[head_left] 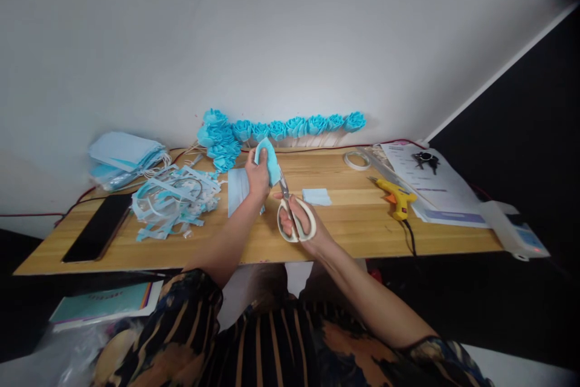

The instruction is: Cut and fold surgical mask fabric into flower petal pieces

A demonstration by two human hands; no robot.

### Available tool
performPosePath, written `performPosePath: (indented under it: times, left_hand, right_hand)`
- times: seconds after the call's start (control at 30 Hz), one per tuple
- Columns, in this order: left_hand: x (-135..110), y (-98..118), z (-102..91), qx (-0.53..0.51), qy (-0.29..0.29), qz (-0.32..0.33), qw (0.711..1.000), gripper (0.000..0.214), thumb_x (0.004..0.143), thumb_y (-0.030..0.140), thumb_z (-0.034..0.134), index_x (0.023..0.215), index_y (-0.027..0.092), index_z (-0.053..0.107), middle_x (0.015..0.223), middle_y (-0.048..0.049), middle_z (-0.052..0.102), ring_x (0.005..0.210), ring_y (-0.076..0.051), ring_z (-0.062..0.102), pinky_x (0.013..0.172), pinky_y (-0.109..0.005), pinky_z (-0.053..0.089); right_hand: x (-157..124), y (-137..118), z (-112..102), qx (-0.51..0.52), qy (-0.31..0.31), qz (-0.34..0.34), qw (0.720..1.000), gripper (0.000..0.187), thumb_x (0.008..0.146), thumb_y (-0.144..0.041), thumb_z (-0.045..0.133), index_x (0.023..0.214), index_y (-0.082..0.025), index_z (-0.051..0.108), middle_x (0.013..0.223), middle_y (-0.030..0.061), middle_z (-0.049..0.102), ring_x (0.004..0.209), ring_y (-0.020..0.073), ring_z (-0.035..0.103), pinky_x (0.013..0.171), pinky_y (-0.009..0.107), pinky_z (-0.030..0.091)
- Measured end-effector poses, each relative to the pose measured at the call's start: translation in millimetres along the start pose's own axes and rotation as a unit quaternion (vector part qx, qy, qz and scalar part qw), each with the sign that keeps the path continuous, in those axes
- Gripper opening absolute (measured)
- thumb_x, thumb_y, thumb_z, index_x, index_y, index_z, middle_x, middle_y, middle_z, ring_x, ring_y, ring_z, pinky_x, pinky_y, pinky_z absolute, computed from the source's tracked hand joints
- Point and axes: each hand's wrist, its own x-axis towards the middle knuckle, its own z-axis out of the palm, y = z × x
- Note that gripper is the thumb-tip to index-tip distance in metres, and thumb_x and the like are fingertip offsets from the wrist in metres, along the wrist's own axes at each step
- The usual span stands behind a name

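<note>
While finished blue flowers [296, 127] line the wall [290, 31], the left hand [258, 174] pinches a blue piece [273, 165] above the table [344, 218], its cutting seemingly unfinished, the right hand [301, 215] gripping scissors [294, 231] beside it.

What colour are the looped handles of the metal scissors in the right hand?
The looped handles are creamy white, seen in the head view.

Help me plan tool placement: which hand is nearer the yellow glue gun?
Right. The right hand, holding the scissors, is left of the glue gun; the left hand, holding blue material, is farther left.
</note>
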Motion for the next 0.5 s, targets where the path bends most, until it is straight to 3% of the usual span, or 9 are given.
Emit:
performPosePath:
  times: [0.17, 0.37, 0.5]
  left_hand:
    - [2, 2, 0.3, -0.034, 0.009, -0.031, 0.999, 0.055, 0.071, 0.065, 0.077, 0.098, 0.019, 0.065, 0.085, -0.0016, 0.064, 0.073, -0.014, 0.057, 0.068, -0.025, 0.047]
    - [3, 3, -1.1, -0.034, 0.009, -0.032, 0.999, 0.052, 0.073, 0.063, 0.077, 0.098, 0.019, 0.065, 0.082, 0.0002, 0.063, 0.073, -0.013, 0.058, 0.069, -0.024, 0.047]
    - [4, 2, -1.8, -0.047, 0.012, -0.037, 0.998, 0.047, 0.074, 0.058, 0.078, 0.099, 0.020, 0.066, 0.092, -0.0031, 0.068, 0.083, -0.016, 0.063, 0.077, -0.026, 0.050]
  right_hand:
    - [2, 2, -6, 0.034, -0.072, 0.003, 0.997, 0.062, 0.079, -0.069, 0.071, 0.116, -0.021, 0.061, 0.065, -0.0047, 0.054, 0.051, 0.0097, 0.047, 0.048, 0.023, 0.037]
    - [3, 4, -10, 0.024, -0.078, 0.012, 0.997, 0.058, 0.084, -0.069, 0.066, 0.115, -0.021, 0.061, 0.067, -0.0037, 0.056, 0.052, 0.0108, 0.048, 0.047, 0.024, 0.038]
    - [4, 6, -13, 0.024, -0.082, 0.012, 0.996, 0.055, 0.085, -0.067, 0.066, 0.113, -0.021, 0.062, 0.067, -0.0033, 0.057, 0.052, 0.0113, 0.049, 0.047, 0.024, 0.039]
